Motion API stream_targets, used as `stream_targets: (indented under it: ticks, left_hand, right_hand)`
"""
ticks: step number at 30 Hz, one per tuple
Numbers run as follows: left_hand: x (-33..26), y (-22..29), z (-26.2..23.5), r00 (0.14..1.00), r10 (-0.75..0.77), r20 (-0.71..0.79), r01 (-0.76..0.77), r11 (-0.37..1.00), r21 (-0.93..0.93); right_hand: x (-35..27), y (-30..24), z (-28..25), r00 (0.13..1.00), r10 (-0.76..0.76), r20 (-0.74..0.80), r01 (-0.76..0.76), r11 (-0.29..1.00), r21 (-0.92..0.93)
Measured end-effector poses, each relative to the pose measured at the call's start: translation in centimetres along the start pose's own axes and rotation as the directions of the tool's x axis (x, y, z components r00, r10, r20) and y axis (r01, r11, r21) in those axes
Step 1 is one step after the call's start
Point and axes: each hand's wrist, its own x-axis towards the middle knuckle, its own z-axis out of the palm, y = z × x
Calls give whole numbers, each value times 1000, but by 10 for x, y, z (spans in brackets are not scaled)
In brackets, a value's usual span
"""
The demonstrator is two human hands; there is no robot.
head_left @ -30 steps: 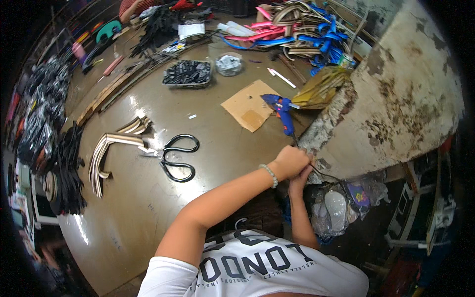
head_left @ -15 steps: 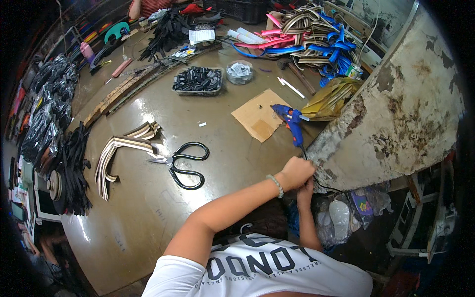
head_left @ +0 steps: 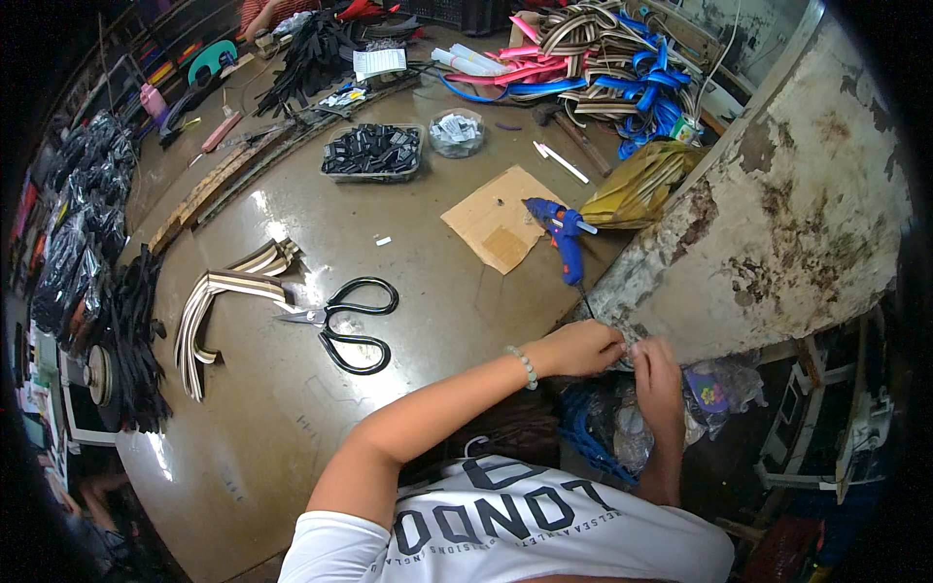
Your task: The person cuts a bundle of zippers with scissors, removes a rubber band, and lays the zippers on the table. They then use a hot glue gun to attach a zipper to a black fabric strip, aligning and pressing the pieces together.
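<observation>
At the table's right edge, beside the stained wall, my left hand (head_left: 586, 347) is closed, fingertips pinched together. My right hand (head_left: 657, 363) is just right of it with bent fingers, also pinching. Something small and greyish shows between them, too blurred to name. Just above, a blue glue gun (head_left: 567, 243) lies with its nozzle on a brown cardboard piece (head_left: 483, 216), a white glue stick in its back. Its dark cord (head_left: 586, 303) runs down toward my hands. Black-handled scissors (head_left: 355, 325) lie open to the left, next to striped straps (head_left: 209, 301).
A tub of black buckles (head_left: 372, 151) and a tub of pale pieces (head_left: 456, 132) stand further back. Pink, blue and striped straps (head_left: 593, 58) pile up behind. A yellow bag (head_left: 646, 185) leans at the wall (head_left: 777, 214). Another person's arm (head_left: 255, 21) shows far left.
My hands have come apart: the right has risen from beneath the left and moved right. My left hand has lowered slightly. The whole view has shifted a little; the glue gun stays on the cardboard.
</observation>
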Motion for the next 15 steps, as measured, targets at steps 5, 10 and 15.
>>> stream_targets:
  ticks: [5, 10, 15]
  left_hand:
    - [-3, 5, -2, 967, 194, -165, -164, 970, 177]
    - [-5, 5, 1, 962, 127, -243, -13, 906, 423]
    - [-7, 1, 6, 953, 188, -236, -55, 878, 476]
  right_hand:
    - [25, 28, 36, 984, 155, -89, -103, 897, 429]
    - [17, 58, 65, 961, 268, 74, -240, 667, 706]
    - [18, 63, 72, 938, 342, 61, -274, 623, 733]
